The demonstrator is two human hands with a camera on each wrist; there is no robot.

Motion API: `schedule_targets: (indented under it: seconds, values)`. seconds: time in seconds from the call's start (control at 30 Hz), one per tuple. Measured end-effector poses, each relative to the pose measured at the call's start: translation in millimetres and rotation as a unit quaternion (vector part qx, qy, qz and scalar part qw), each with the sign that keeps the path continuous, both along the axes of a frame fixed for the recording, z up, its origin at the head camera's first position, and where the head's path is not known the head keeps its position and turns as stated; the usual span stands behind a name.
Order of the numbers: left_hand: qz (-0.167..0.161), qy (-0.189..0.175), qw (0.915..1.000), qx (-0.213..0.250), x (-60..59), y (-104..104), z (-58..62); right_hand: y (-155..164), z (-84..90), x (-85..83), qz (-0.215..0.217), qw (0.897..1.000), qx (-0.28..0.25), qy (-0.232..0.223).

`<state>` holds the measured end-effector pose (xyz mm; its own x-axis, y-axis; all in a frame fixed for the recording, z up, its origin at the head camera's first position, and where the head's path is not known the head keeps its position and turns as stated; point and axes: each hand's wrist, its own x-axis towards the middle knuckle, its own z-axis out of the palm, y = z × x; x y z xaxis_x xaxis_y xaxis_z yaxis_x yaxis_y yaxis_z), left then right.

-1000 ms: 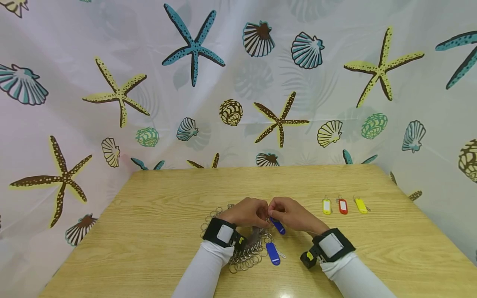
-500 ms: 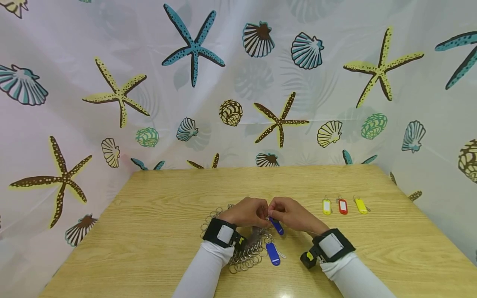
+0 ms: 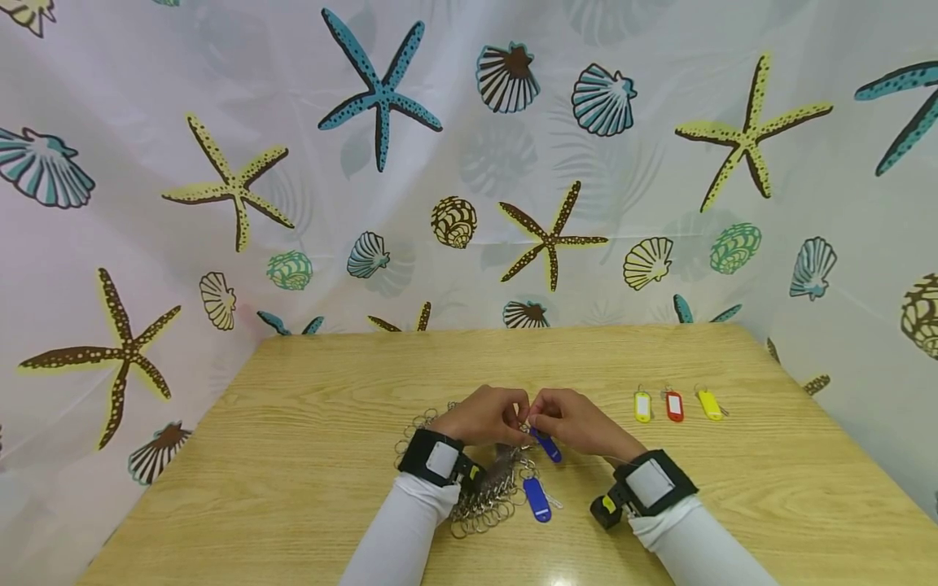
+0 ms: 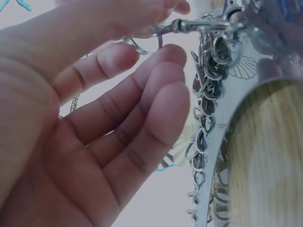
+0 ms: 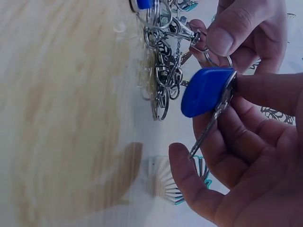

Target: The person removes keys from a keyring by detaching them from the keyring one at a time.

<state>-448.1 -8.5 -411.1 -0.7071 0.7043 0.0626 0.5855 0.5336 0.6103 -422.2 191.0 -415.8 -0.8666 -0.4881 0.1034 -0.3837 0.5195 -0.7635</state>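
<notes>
yeah so lower middle of the head view, your left hand [image 3: 485,417] pinches a metal ring [image 4: 160,43], your right hand [image 3: 575,420] pinches the blue tag [image 3: 546,447] right under it.

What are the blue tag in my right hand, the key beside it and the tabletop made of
The blue tag looks like smooth, glossy plastic: even color, rounded corners. The key seems metal, alloy unclear: thin, gray, dull sheen. The tabletop shows wood grain and a soft glare, so varnished wood or printed laminate; I can't tell which.
</notes>
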Motion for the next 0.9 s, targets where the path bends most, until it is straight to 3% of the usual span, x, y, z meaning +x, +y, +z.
schedule_targets:
  seconds: [0.53, 0.9]
  values:
    - [-0.016, 0.022, 0.9996, 0.001, -0.5, 1.4, -1.3, -5.0, -3.7, 2.5, -0.052, 0.998, 0.029, 0.006]
    - [0.019, -0.005, 0.9997, -0.016, 0.5, -0.5, 0.5, -2.9, -2.5, 0.0, -0.020, 1.000, 0.013, 0.020]
